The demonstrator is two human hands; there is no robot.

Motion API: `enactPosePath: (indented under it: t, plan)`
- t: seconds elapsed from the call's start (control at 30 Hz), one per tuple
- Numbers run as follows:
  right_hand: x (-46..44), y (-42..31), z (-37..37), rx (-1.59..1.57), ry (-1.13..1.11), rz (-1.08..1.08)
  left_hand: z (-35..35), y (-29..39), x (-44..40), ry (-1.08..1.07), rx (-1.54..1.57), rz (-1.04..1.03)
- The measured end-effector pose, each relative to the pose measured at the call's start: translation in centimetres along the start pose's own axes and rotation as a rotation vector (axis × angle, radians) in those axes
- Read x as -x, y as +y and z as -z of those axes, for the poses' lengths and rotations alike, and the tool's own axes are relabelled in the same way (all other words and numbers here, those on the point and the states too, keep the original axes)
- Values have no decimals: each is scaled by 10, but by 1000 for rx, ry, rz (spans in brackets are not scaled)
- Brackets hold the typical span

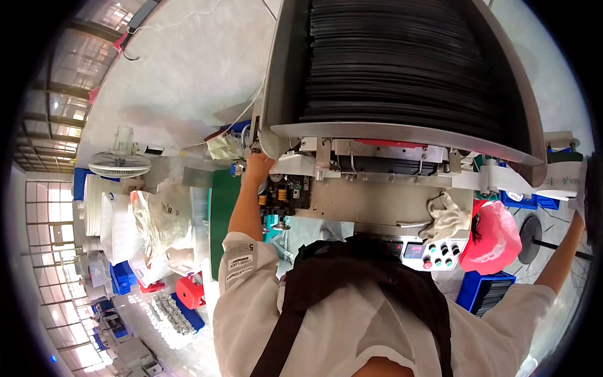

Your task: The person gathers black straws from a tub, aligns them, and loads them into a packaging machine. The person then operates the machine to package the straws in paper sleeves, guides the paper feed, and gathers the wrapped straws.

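My left hand (257,166) is closed at the left end of the machine, beside a white strip (294,164) and under the corner of the metal hopper (402,130). What its fingers hold is too small to make out. Black flat pieces (396,69) fill the hopper in a dense stack. Far to the right, my right hand (578,215) reaches up to a roll of white film (559,178) at the edge of the view. Its fingers are hidden there, so their pose does not show. From the roll, a white band (468,181) runs toward the machine.
A work glove (447,218) lies on the machine plate (358,200) above a control panel (433,254) with knobs. A pink bag (493,239) and a blue crate (480,292) stand at the right. A green board (224,217) and a fan (119,164) are at the left.
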State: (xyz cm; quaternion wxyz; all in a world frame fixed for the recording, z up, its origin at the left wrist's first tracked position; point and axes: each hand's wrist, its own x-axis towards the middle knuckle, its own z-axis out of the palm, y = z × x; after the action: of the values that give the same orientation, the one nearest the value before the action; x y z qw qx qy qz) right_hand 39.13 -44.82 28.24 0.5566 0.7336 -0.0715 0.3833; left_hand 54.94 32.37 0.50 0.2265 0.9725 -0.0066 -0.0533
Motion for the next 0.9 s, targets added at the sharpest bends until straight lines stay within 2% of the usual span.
enactPosePath:
  t: [0.03, 0.07, 0.13, 0.17, 0.2, 0.27, 0.3, 0.33, 0.43, 0.5, 0.53, 0.57, 0.6, 0.67, 0.7, 0.73, 0.77, 0.8, 0.83, 0.9]
  plan:
    - [13, -4, -19, 56, -255, 54, -13, -11, -3, -6, 61, 4]
    - [20, -9, -25, 58, -248, 50, -11, -3, 3, 1, 65, 3]
    - [32, -20, -29, 80, -399, 95, 1, 38, 23, 116, -58, 78]
    - [38, -25, -30, 89, -475, 120, 10, 56, 25, -72, 74, 333]
    - [44, -30, -31, 98, -552, 145, 2, 50, 22, -69, 75, 336]
    - [53, -38, -33, 115, -708, 191, -14, 38, 17, -74, 18, 183]
    - [53, -43, -38, -101, -609, 69, -19, 40, 18, -38, -58, 109]
    - [58, -48, -37, -101, -615, 64, -23, 40, 19, -39, -63, 104]
    - [24, -69, 49, -159, -592, -276, -23, 46, 20, -29, -95, 79]
    - [56, -100, 75, -595, -54, -338, -12, 56, 24, -39, -111, 64]
    - [59, -124, 113, -736, -90, -377, -10, 57, 30, -54, -131, 63]
    - [62, -149, 151, -873, -123, -423, -9, 54, 37, -11, -119, -59]
    - [59, -165, 197, -1014, -221, -446, -11, 51, 42, -19, -118, -71]
    - [106, -223, 247, -1253, -357, -637, -13, 43, 47, -19, -207, -175]
    - [96, -234, 289, -1235, -405, -550, -16, 32, 46, -3, -168, -195]
    - [102, -253, 319, -1520, -549, -726, -15, 25, 42, -17, -161, -216]
    - [91, -267, 360, -1666, -704, -766, -12, 19, 36, -44, -119, -233]
    - [112, -309, 389, -1597, -708, -807, -10, 14, 31, -73, -76, -253]
    - [103, -331, 418, -1792, -702, -779, -9, 11, 23, -89, -56, -288]
    - [53, -362, 480, -2034, -1054, -899, -7, 5, 8, -121, -3, -368]
